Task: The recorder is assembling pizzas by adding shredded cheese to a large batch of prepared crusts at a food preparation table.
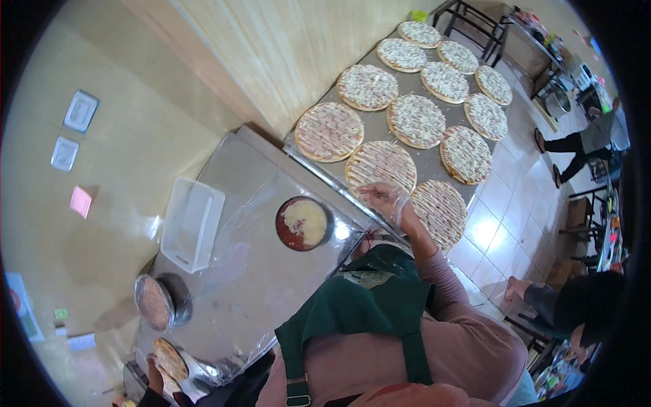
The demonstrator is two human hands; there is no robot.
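Note:
My right hand (385, 201), in a clear plastic glove, reaches over the near edge of a round pizza (381, 165) streaked with pale sauce. Its fingers stretch to the left, looking open, though the glove blurs their outline; nothing shows plainly in them. Right beside the wrist lies another sauce-striped pizza (441, 216). Several more pizzas, many strewn with white shreds like this one (417, 121), cover the grey table (375, 125). On the nearer, plastic-covered table (254, 278) stands a dark round bowl (304, 224) of white shreds and red bits. My left hand is out of sight.
An empty clear plastic tub (192, 225) stands by the wall. Nearer are a bowl of pinkish filling (154, 303) and another person's hand (154, 377) at a pizza base (171, 359). A raised metal edge (332, 183) separates the tables. Other people are at the right.

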